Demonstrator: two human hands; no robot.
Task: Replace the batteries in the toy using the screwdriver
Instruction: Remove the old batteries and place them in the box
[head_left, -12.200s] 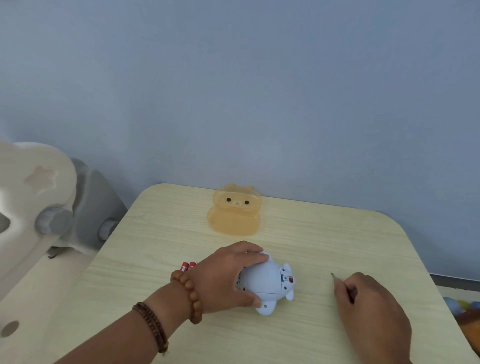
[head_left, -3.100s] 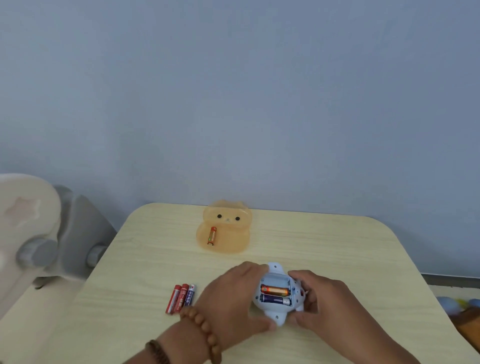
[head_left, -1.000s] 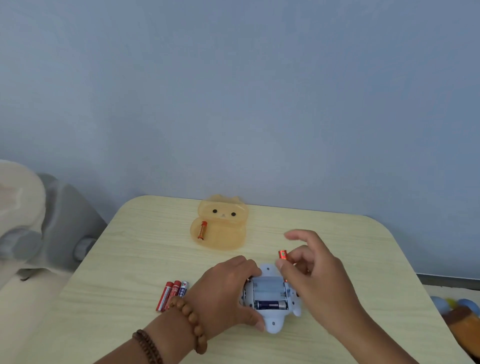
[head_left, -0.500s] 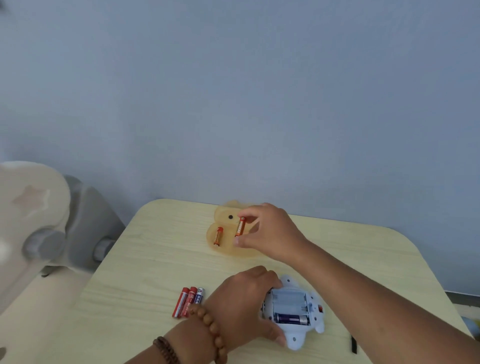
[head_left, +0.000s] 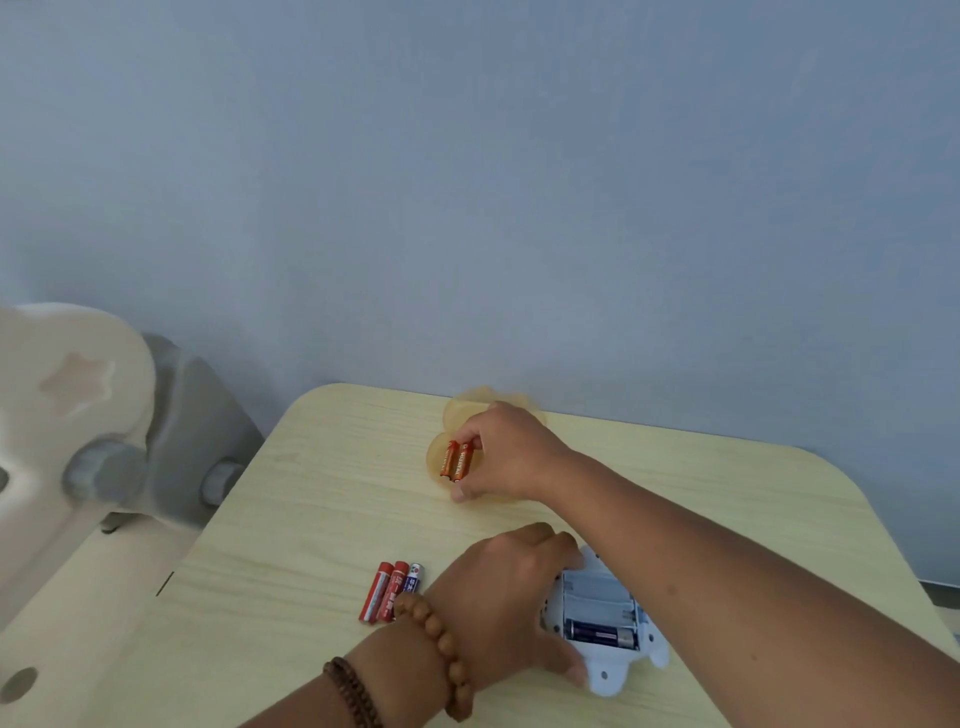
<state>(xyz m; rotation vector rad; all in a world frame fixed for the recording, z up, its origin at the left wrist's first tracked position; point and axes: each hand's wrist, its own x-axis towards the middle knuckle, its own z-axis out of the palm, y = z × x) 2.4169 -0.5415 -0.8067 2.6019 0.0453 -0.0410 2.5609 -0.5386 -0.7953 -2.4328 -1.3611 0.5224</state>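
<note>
The white toy lies on its back near the table's front. Its battery compartment is open, with one dark blue battery in the nearest slot and the other slots bare. My left hand grips the toy's left side. My right hand reaches to the translucent orange tray at the back. It pinches an orange battery end to end, right beside another orange battery lying in the tray. No screwdriver shows in the head view.
Three batteries, two red and one blue-white, lie side by side left of my left wrist. The light wooden table stands against a blue wall. A beige and grey plastic piece of furniture stands off its left edge.
My right hand lifted an orange battery out of the toy and carried it back to the tray, down beside the first one. My left hand stayed on the toy.
</note>
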